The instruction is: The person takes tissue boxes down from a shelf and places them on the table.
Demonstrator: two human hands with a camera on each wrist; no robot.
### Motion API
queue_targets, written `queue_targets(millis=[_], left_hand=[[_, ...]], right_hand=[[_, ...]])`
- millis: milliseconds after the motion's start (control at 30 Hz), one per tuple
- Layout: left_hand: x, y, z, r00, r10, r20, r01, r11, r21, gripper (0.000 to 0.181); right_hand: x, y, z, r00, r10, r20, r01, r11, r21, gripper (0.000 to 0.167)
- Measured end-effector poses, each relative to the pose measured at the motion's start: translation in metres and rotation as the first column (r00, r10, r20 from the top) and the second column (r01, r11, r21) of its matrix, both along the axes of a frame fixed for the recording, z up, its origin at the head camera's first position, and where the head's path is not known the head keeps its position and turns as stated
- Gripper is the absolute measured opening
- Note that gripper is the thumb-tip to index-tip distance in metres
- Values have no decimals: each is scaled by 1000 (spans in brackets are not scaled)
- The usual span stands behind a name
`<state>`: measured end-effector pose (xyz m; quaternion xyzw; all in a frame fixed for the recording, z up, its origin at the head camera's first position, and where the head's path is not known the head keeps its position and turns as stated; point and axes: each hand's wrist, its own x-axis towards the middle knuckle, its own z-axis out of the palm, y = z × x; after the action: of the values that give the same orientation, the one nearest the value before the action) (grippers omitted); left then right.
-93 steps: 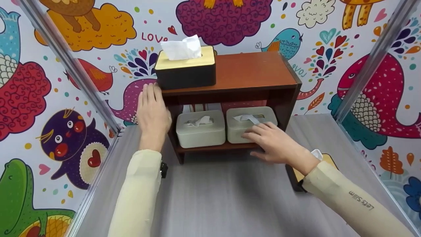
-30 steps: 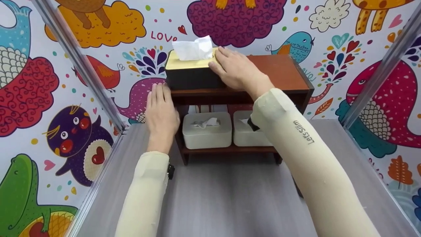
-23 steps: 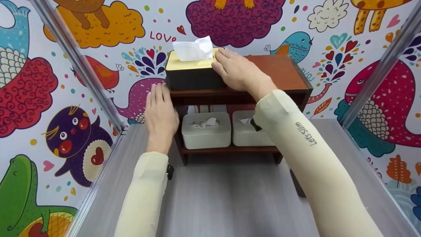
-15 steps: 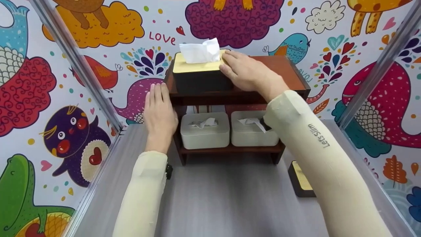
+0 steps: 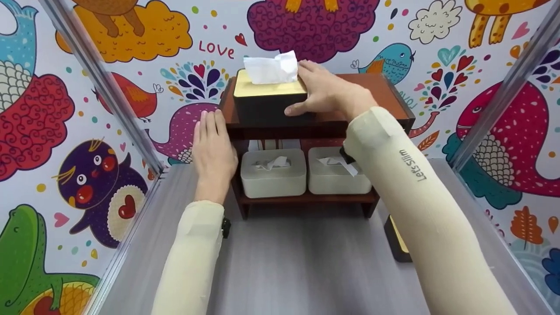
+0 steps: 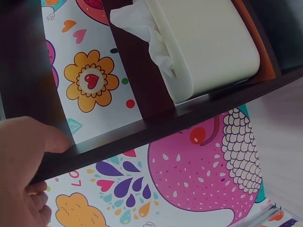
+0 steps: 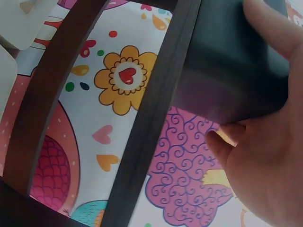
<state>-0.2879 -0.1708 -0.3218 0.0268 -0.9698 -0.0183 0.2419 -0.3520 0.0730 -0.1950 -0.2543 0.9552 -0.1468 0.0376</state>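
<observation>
Box [image 5: 267,107] between left hand [image 5: 213,151] and right hand [image 5: 331,90].

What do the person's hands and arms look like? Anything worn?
Left hand and right hand: bare, no gloves. Left sleeve and right sleeve: pale cream, close-fitting. Black lettering on the right one, roughly "Let's Slim". Small black piece at each wrist.
</observation>
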Motion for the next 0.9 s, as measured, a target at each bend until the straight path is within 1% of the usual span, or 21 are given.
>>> queue_targets(millis=[67, 133, 200, 233, 300, 367, 400, 433, 467, 567, 633, 700, 833, 900], left_hand=[[0, 0, 0, 1000, 3, -8, -3, 1000, -1, 79], [0, 0, 0, 1000, 2, -15, -2, 1000, -1, 79], [0, 1, 0, 1000, -2, -26, 3, 1000, 0, 79], [-1, 1, 0, 999, -4, -32, 4, 1000, -1, 79], [-1, 2, 0, 999, -7, -36, 7, 1000, -2, 79], [-1, 2, 0, 999, -2, -37, 2, 1000, -3, 79], [-1, 2, 0, 999, 0, -37, 0, 1000, -3, 79], [-1, 2, 0, 999, 2, -34, -2, 1000, -4, 79], [-1, 2, 0, 999, 3, -34, -3, 1000, -5, 80], [-1, 2, -1, 999, 3, -35, -3, 1000, -5, 81], [0, 2, -2, 999, 1, -38, -1, 1000, -5, 81], [0, 2, -2, 999, 0, -37, 0, 1000, -1, 81], [0, 2, -2, 999, 3, -40, -3, 1000, 0, 81], [-1, 3, -2, 999, 7, -37, -7, 1000, 0, 82]], right_hand=[[1, -2, 2, 1000, -12, -4, 12, 1000, 25, 107], [2, -3, 5, 1000, -20, -7, 20, 998, 54, 112], [3, -4, 8, 1000, -21, -5, 22, 998, 53, 121], [3, -5, 9, 1000, -18, -7, 18, 999, 35, 121], [3, -6, 11, 1000, -16, 12, 16, 1000, -6, 118], [3, -8, 11, 1000, -7, 13, 8, 999, -42, 110], [3, -9, 11, 1000, -3, 7, 3, 999, -38, 106], [3, -9, 10, 1000, 2, -2, -2, 1000, -29, 102], [3, -10, 10, 1000, 2, -4, -2, 1000, -6, 103], [2, -11, 9, 999, 5, -44, -2, 997, 78, 110], [2, -11, 9, 999, -1, -42, 5, 995, 103, 115], [1, -11, 7, 1000, -3, -23, 5, 996, 87, 118], [-1, -10, 4, 1000, 31, -5, -31, 999, 19, 112], [-1, -9, 4, 999, 46, -19, -45, 999, 4, 106]])
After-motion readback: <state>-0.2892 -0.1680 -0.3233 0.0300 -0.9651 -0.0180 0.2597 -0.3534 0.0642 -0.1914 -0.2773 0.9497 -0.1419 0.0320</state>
